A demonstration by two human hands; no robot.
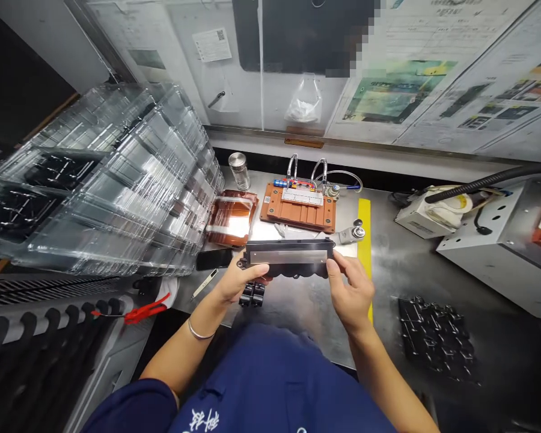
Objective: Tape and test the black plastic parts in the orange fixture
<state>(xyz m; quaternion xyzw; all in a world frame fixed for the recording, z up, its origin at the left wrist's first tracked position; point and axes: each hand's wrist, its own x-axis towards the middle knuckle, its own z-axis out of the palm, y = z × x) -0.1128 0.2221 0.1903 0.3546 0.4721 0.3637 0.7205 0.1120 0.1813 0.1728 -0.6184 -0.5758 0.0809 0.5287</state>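
Both hands, left hand [240, 281] and right hand [349, 293], grip the long black part [288, 257] by its ends above the bench [388, 264]; inspection appears in progress, and the next move calls for a steady, level hold.

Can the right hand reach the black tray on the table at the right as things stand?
Probably not at once: the right hand grips the long black part together with the left hand. The table towards the black tray looks unobstructed.
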